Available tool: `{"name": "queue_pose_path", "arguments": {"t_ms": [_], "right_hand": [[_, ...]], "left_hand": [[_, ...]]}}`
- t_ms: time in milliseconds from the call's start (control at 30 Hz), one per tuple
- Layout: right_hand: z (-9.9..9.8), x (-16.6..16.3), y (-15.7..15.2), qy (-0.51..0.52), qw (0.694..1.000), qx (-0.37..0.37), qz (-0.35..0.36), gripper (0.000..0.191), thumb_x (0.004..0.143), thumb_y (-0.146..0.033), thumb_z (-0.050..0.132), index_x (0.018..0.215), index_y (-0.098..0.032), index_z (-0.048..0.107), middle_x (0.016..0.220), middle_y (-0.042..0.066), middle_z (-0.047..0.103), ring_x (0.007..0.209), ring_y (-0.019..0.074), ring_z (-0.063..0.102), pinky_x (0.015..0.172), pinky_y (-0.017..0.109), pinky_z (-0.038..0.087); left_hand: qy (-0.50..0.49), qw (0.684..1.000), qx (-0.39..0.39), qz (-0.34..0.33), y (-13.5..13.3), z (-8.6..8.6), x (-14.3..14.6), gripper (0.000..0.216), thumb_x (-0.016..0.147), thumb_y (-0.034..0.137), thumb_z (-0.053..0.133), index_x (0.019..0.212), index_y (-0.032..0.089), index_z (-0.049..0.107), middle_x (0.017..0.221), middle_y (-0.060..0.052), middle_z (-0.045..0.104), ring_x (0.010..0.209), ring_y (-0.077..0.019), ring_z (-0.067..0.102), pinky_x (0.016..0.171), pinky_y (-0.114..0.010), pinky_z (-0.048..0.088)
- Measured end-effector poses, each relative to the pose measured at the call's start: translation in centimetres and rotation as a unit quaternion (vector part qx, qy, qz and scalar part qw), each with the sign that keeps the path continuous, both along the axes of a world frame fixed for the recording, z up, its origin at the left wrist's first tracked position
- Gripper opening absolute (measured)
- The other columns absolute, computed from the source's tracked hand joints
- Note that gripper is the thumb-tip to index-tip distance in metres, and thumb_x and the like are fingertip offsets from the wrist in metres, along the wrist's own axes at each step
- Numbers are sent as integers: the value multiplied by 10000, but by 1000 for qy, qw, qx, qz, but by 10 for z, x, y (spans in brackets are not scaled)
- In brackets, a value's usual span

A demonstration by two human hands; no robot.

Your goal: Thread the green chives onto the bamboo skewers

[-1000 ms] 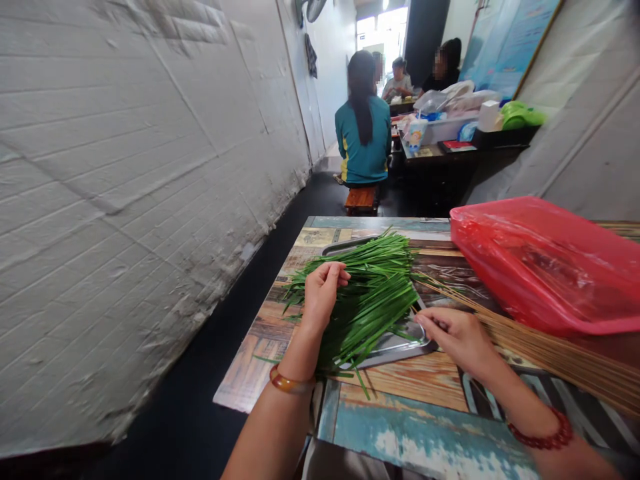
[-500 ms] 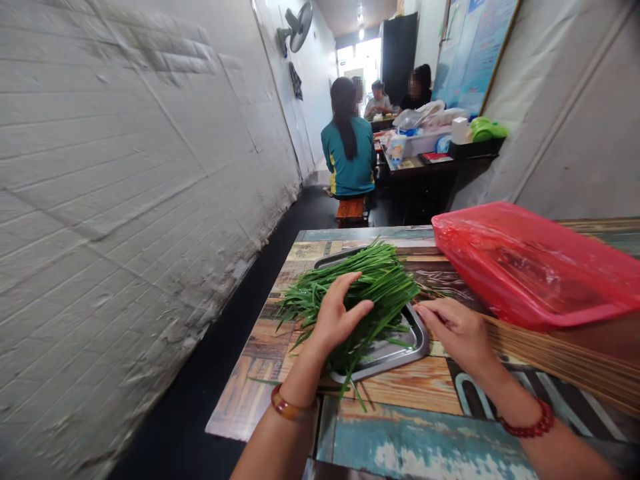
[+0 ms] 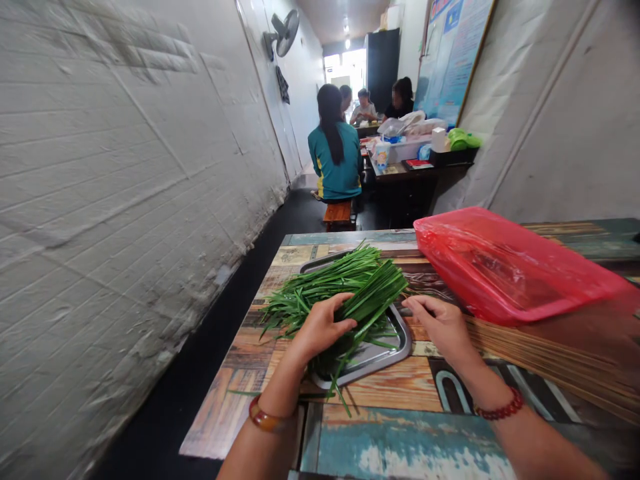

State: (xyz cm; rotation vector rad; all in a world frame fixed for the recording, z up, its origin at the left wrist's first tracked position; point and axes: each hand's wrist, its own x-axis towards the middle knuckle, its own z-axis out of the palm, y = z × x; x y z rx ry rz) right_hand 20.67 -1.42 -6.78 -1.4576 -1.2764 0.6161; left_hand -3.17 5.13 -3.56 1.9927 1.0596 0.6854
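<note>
My left hand is closed round a bunch of long flat green chives, thumb on the near side. This bunch is lifted a little and angled up to the right, over the other chives. Those lie in a loose heap on a grey metal tray, some hanging over its edge. By the cut ends of the bunch, my right hand is pinched, thumb against forefinger. What lies between its fingertips is too small to make out. Thin bamboo skewers lie beneath and to the right of this hand.
A red plastic bag over a box-like shape stands at the table's right. The patterned wooden table ends left, near a white wall. Ahead, a person in a teal top sits on a stool; several others sit beyond, by a cluttered table.
My left hand has gone from spread fingers above the chives to a grip on a bunch, now raised and tilted. The right hand stays pinched by the tray. The whole view has shifted slightly.
</note>
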Motion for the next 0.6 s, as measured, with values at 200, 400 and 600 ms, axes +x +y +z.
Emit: {"name": "queue_pose_path", "arguments": {"t_ms": [200, 400, 600], "right_hand": [[-8, 7, 5, 12, 1000, -25, 13, 282, 820, -393, 539, 804, -159, 695, 618, -1, 625, 591, 145, 573, 583, 253, 440], [-4, 5, 2, 13, 999, -23, 41, 291, 831, -399, 534, 818, -154, 691, 578, -14, 565, 572, 129, 532, 564, 238, 420], [13, 0, -10, -26, 995, 23, 94, 269, 848, -380, 521, 807, -174, 690, 581, -10, 594, 560, 133, 552, 549, 238, 440]], "left_hand": [[24, 994, 79, 74, 10, 2, -12, 378, 748, 284, 632, 1109, 174, 611, 1084, -87, 665, 973, -229, 624, 867, -363, 484], [-18, 970, 208, 122, 6, 2, -3, 361, 802, 293, 586, 1147, 192, 563, 1128, -88, 613, 1055, -208, 568, 936, -379, 439], [-42, 975, 214, 42, -1, 23, 19, 661, 707, 341, 698, 1301, 206, 439, 1355, -118, 461, 1261, -256, 410, 1071, -419, 303]]}}
